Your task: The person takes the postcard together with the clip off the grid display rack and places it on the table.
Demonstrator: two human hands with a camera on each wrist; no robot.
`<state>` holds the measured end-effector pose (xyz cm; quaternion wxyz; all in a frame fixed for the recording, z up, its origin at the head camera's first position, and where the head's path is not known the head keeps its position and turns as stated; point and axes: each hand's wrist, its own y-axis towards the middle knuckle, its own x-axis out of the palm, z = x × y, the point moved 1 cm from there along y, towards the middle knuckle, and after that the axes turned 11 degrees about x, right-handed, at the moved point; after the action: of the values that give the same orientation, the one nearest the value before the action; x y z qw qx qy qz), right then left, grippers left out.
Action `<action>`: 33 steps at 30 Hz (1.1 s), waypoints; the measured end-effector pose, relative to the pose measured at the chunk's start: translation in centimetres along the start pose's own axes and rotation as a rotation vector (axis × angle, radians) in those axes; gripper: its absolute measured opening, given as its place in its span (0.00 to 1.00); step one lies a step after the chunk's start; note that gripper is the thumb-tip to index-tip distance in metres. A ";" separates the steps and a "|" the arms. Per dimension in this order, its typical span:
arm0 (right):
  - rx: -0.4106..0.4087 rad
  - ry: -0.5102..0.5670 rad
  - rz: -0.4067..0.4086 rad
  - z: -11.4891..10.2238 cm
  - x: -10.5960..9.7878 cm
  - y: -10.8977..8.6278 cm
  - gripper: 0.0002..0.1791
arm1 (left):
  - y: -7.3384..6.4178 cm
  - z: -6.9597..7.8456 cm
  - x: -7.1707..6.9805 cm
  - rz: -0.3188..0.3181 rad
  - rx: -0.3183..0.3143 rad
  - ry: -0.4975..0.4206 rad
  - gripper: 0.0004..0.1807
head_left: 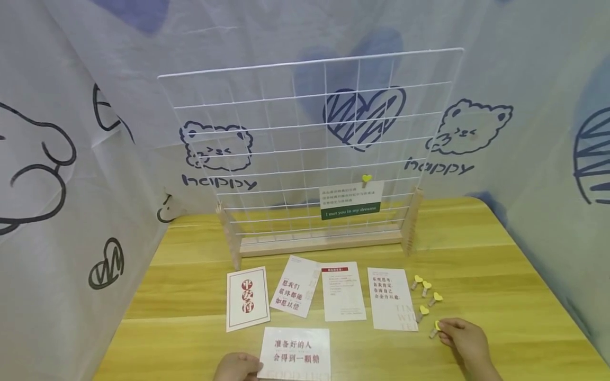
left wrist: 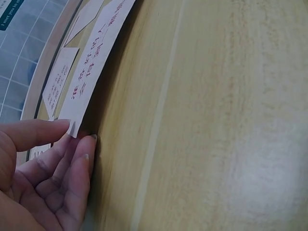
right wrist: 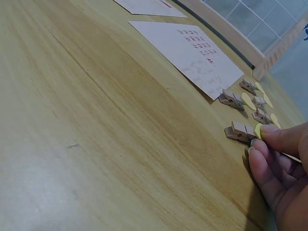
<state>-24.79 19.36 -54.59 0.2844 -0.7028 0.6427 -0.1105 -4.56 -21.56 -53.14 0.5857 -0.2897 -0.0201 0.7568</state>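
My left hand (head_left: 236, 366) pinches the lower left corner of a white card (head_left: 295, 346) with red lettering. In the left wrist view, thumb and fingers grip the card (left wrist: 96, 67) from both faces, and it is tilted off the table. At the right, my right hand (head_left: 466, 341) pinches the yellow heart end of a small wooden clothespin (head_left: 433, 333). The right wrist view shows this clothespin (right wrist: 240, 131) between thumb and fingertips, its wooden jaws pointing away from the hand. Several more heart clothespins (head_left: 423, 311) lie just beyond it.
A white wire grid (head_left: 305, 169) stands in a wooden base (head_left: 321, 243) at the back. A green and white card (head_left: 351, 201) hangs on it from a heart clothespin (head_left: 366, 180). Several printed cards (head_left: 343, 291) lie in a row before the base on the wooden table (head_left: 181, 296).
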 end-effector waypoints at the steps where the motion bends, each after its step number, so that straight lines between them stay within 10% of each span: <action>1: -0.011 -0.004 -0.001 0.0 0.0 0.0 0.15 | 0.0 0.0 0.0 0.000 0.002 -0.006 0.09; 10: -0.022 -0.021 0.001 0.2 0.0 -0.1 0.16 | -0.4 0.3 -0.3 0.003 -0.035 -0.047 0.08; 33: -0.051 -0.291 0.065 -2.0 -0.5 -0.5 0.30 | 0.3 1.3 -1.3 0.019 0.133 -0.160 0.18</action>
<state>-25.50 19.33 -52.54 0.3601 -0.6972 0.6196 0.0179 -5.25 -22.40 -51.61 0.5929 -0.1891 -0.0138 0.7827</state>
